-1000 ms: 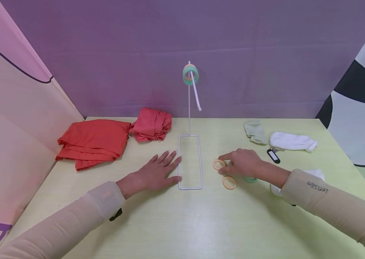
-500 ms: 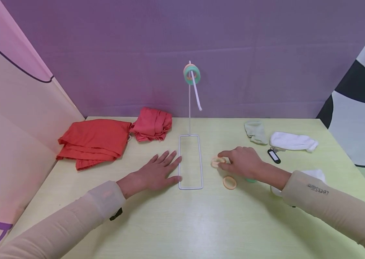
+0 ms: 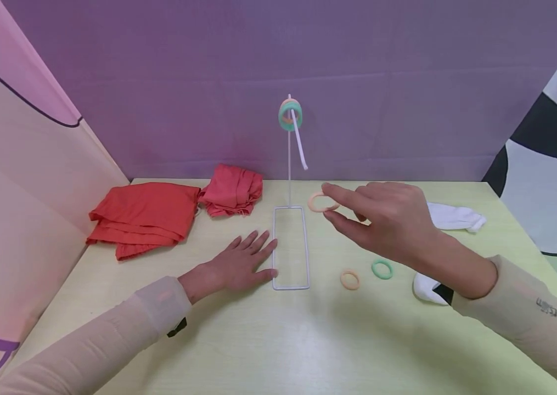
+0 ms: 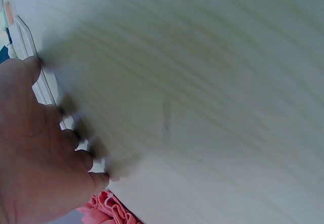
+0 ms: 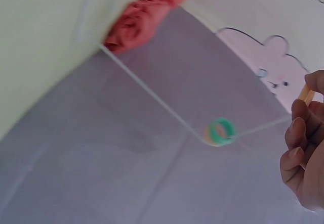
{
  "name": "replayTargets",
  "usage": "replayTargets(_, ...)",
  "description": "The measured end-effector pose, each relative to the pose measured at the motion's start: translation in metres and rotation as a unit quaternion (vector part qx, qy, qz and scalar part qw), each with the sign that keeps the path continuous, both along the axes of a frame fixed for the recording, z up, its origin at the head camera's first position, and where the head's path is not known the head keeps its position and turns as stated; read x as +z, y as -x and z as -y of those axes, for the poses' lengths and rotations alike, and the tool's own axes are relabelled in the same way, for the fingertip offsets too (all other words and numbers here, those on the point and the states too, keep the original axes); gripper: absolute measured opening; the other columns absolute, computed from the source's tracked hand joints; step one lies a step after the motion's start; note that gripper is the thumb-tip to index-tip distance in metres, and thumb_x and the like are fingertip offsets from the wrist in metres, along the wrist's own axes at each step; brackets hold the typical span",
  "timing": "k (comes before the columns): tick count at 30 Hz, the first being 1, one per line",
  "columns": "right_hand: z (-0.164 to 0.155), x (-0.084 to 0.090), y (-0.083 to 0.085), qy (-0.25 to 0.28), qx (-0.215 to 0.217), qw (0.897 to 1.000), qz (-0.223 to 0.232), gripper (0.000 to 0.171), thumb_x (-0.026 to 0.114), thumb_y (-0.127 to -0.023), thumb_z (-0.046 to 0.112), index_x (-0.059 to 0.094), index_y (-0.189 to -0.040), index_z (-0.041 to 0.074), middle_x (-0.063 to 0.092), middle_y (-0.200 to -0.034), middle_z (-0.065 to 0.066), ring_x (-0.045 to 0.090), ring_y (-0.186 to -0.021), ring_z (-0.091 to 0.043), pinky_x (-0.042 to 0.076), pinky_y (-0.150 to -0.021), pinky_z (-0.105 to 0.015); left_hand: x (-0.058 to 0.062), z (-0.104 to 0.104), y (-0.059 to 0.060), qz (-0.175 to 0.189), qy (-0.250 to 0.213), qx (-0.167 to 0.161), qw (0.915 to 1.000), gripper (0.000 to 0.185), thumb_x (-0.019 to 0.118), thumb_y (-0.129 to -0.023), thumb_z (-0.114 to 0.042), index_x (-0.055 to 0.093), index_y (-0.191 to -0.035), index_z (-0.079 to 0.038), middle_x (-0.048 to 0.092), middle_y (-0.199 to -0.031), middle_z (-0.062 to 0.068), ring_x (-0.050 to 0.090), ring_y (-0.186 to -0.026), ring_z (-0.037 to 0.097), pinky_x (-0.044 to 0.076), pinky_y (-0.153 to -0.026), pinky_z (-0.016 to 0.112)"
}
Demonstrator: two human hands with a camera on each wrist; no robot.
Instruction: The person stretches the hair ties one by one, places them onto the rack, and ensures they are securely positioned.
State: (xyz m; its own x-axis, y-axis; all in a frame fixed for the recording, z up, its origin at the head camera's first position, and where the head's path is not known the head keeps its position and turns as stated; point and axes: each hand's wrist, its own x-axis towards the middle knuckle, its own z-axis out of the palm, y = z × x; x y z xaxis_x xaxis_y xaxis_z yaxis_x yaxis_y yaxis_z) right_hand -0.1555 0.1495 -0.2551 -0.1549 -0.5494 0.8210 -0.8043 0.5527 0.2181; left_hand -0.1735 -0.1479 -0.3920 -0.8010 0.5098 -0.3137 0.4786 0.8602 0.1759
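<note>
Between thumb and index finger my right hand (image 3: 392,219) pinches an orange ring (image 3: 315,203), raised above the table to the right of a white wire stand (image 3: 306,247). In the right wrist view the same ring (image 5: 305,93) shows edge-on in the fingers. My left hand (image 3: 238,263) lies flat with fingers spread, its thumb and index fingertip at the left side of the stand's base. Green and orange rings (image 3: 290,125) hang at the back of the stand's upper arm. On the table lie another orange ring (image 3: 349,279) and a green ring (image 3: 382,269).
Folded red cloth (image 3: 150,214) and a smaller red bundle (image 3: 232,189) lie at the back left. At the right are a white cloth item (image 3: 456,217) and another white item (image 3: 426,288), partly hidden by the right arm. A purple backdrop (image 3: 184,99) stands behind the table.
My right hand has lifted the orange ring off the table, moving up and away from me. The loose green ring has come into fuller view. My left hand has stayed put.
</note>
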Motion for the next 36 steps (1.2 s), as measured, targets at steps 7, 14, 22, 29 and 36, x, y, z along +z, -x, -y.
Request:
replayTargets(7,0.014,0.030,-0.009,0.061,0.025,0.997,-0.043,0.024,0.069,-0.092,0.028,0.076,-0.113,0.019,0.050,-0.051,0.002,0.041,-0.043,-0.013,0.024,-0.039,-0.029,0.000,0.001,-0.001,0.002,-0.003,0.000,1.0000,0.079,0.040,-0.101,-0.061,0.011,-0.163,-0.021,0.002,-0.171,0.007,-0.001,-0.158,0.035,0.007,-0.125,0.060)
replayTargets(14,0.025,0.029,0.021,0.040,-0.025,0.997,-0.056,0.030,0.076,-0.087,0.025,0.074,-0.117,0.020,0.050,-0.051,0.000,0.042,-0.042,-0.017,0.024,-0.039,-0.029,-0.002,0.001,-0.001,-0.001,-0.001,-0.001,1.0000,0.078,0.039,-0.101,-0.061,0.011,-0.163,-0.022,0.002,-0.171,0.007,-0.001,-0.158,0.034,0.007,-0.125,0.059)
replayTargets(22,0.032,0.030,0.061,0.025,-0.091,0.994,-0.050,0.028,0.068,-0.093,0.030,0.074,-0.118,0.021,0.050,-0.050,0.000,0.042,-0.042,-0.018,0.021,-0.038,-0.031,-0.001,0.001,-0.001,-0.005,-0.005,-0.003,1.0000,0.078,0.039,-0.101,-0.061,0.012,-0.163,-0.021,0.003,-0.171,0.007,0.000,-0.158,0.034,0.008,-0.125,0.059)
replayTargets(29,0.037,0.029,0.087,0.011,-0.119,0.992,-0.043,0.028,0.063,-0.097,0.030,0.073,-0.121,0.020,0.054,-0.051,-0.002,0.042,-0.040,-0.020,0.017,-0.040,-0.029,-0.004,-0.001,0.001,-0.009,-0.002,-0.003,1.0000,0.078,0.039,-0.101,-0.062,0.011,-0.163,-0.023,0.002,-0.171,0.005,-0.001,-0.158,0.033,0.008,-0.126,0.058)
replayTargets(36,0.041,0.026,0.100,0.028,-0.122,0.992,-0.026,0.026,0.063,-0.096,0.026,0.074,-0.118,0.018,0.053,-0.051,-0.003,0.041,-0.040,-0.021,0.016,-0.041,-0.029,-0.004,-0.001,0.002,-0.009,0.002,-0.004,1.0000,0.079,0.038,-0.100,-0.063,0.010,-0.163,-0.023,0.001,-0.171,0.005,-0.001,-0.158,0.033,0.008,-0.126,0.058)
